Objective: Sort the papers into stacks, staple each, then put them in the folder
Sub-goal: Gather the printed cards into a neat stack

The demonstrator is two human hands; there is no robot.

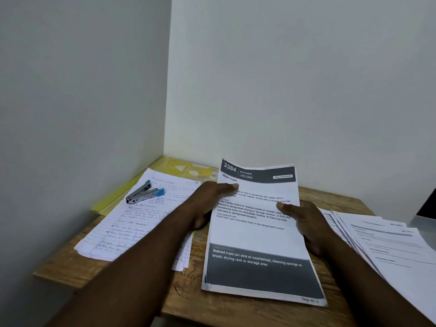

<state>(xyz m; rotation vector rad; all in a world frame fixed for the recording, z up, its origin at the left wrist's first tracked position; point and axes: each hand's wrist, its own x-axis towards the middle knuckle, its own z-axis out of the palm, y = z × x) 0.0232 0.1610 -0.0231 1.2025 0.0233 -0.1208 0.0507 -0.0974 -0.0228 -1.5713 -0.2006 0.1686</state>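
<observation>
Your left hand (207,201) and right hand (309,224) show only thumbs and backs; the other fingers are hidden behind the printed sheets (257,234). The handwritten pages (132,223) cover most of the yellow folder (113,200), and their script is too small to read. The paper pile (389,244) at right is blurred and cut off by the frame edge, as is a dark object (428,204).

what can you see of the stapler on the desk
The stapler is silver metal with blue plastic ends. Its two arms are spread apart in a narrow V. It lies flat on the handwritten lined papers, beside the yellow folder, at the far left of the desk. Nothing else touches it.
</observation>
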